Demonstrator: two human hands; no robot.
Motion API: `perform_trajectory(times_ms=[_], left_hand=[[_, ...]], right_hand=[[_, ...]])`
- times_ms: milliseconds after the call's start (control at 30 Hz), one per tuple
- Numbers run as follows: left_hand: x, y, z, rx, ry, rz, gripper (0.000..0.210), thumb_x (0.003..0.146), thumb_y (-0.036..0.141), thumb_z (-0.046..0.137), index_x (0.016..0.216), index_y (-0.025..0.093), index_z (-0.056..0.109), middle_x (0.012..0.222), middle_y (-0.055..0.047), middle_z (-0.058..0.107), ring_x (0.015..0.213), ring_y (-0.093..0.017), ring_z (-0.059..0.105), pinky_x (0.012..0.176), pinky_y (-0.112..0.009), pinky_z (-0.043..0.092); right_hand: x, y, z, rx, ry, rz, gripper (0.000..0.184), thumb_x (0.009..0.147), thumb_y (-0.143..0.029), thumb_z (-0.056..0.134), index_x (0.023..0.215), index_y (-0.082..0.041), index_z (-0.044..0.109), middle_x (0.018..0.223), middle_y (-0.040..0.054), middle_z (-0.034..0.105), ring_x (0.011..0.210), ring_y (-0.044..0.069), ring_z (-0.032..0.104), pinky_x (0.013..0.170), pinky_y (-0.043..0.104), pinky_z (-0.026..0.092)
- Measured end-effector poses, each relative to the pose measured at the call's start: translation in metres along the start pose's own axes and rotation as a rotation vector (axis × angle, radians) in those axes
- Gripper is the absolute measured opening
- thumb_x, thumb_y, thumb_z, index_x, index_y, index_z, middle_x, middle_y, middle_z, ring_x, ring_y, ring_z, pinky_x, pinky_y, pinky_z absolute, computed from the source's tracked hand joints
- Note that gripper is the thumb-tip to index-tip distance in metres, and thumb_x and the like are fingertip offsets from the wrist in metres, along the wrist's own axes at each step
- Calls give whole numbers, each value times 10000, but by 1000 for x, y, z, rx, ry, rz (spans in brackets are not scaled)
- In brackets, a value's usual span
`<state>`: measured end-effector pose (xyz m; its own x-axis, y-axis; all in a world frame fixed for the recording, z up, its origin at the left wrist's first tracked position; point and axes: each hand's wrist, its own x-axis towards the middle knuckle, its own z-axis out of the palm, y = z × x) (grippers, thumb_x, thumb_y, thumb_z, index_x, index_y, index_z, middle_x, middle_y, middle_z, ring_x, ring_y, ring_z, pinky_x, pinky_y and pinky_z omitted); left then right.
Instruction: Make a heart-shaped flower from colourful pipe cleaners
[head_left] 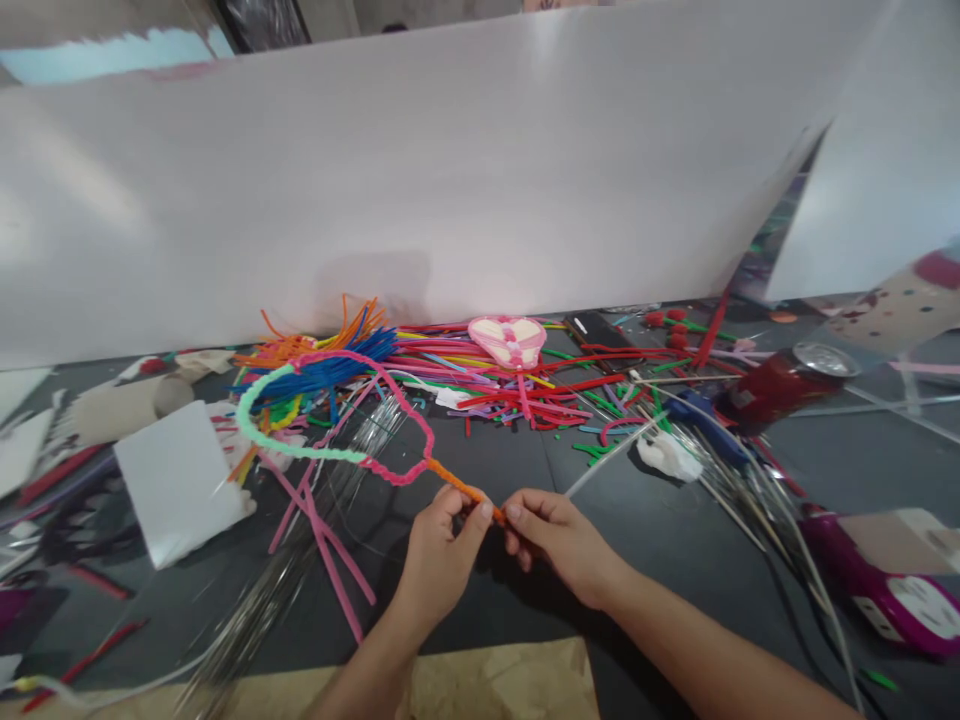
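loop (330, 454), pink and mint, held out over bench (491, 445) on orange stem (454, 480). left hand (439, 550) pinches stem between fingers; right hand (566, 535) pinches its near end. probably light, soft, easily bent; best held by stem.
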<state>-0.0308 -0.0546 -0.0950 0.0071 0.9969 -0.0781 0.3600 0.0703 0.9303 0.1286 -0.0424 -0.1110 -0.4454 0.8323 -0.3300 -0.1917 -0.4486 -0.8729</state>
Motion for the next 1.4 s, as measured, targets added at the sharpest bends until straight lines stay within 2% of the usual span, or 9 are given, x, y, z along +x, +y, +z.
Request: perform_trajectory(times_ms=[100, 267, 467, 633, 767, 967, 1167, 1267, 1400], left_hand=[[-2, 3, -1, -92, -35, -2, 159, 804, 298, 535, 801, 162, 616, 742, -30, 615, 711, -162, 587, 676, -259, 456], [-1, 8, 0, -210, -104, -25, 123, 784, 265, 550, 754, 156, 599, 685, -8, 597, 667, -142, 565, 656, -242, 452], [1, 6, 5, -185, -43, -59, 186, 797, 324, 550, 806, 154, 624, 720, -10, 619, 685, -139, 563, 663, -238, 446], [2, 6, 4, -44, 45, -98, 212, 745, 362, 606, 718, 154, 634, 641, 2, 610, 622, -138, 542, 602, -237, 434], [2, 8, 3, -30, 54, -64, 164, 767, 308, 565, 740, 159, 626, 656, 1, 621, 623, -143, 565, 612, -245, 450], [0, 9, 2, -79, 7, -11, 135, 782, 247, 513, 719, 171, 605, 698, -11, 619, 646, -149, 597, 645, -256, 472], [-1, 11, -2, -120, -98, 80, 139, 787, 216, 513, 691, 171, 604, 721, -13, 590, 691, -147, 583, 683, -257, 462], [-1, 10, -2, -136, -105, 69, 159, 810, 252, 502, 732, 166, 611, 725, -14, 602, 694, -145, 584, 681, -253, 461], [2, 6, 1, -66, -26, -16, 199, 813, 324, 520, 829, 160, 630, 754, -27, 652, 700, -159, 608, 669, -258, 469]], right_hand=[[2, 2, -2, 179, -87, 100, 398, 717, -532, 651, 695, -152, 535, 557, -23, 560, 409, 59, 442, 443, 193, 348], [0, 5, 2, 138, -139, 103, 410, 733, -555, 619, 693, -166, 495, 514, -56, 483, 391, 56, 386, 424, 192, 325], [-6, 2, 3, -564, 131, -350, 281, 895, -373, 427, 699, -184, 498, 613, -25, 493, 568, 104, 459, 557, 219, 361], [-7, 1, 0, -886, 163, -554, 200, 892, -244, 413, 756, -189, 550, 675, 14, 570, 626, 133, 502, 612, 244, 376], [-6, 0, 3, -732, 134, -412, 228, 891, -302, 429, 726, -195, 546, 654, 6, 566, 609, 131, 505, 592, 242, 382], [-3, 1, 5, -114, -12, -22, 414, 786, -575, 536, 705, -170, 516, 577, -41, 510, 454, 66, 422, 465, 196, 334], [-1, 4, 4, 268, -181, 184, 395, 704, -518, 672, 682, -161, 504, 504, -55, 478, 401, 51, 371, 418, 190, 331], [-2, 4, 5, 233, -133, 110, 385, 729, -518, 648, 692, -173, 481, 513, -68, 443, 419, 52, 347, 434, 193, 318], [-4, 0, 4, -266, 79, -194, 316, 841, -456, 521, 689, -180, 496, 577, -44, 459, 508, 84, 407, 504, 214, 335]])
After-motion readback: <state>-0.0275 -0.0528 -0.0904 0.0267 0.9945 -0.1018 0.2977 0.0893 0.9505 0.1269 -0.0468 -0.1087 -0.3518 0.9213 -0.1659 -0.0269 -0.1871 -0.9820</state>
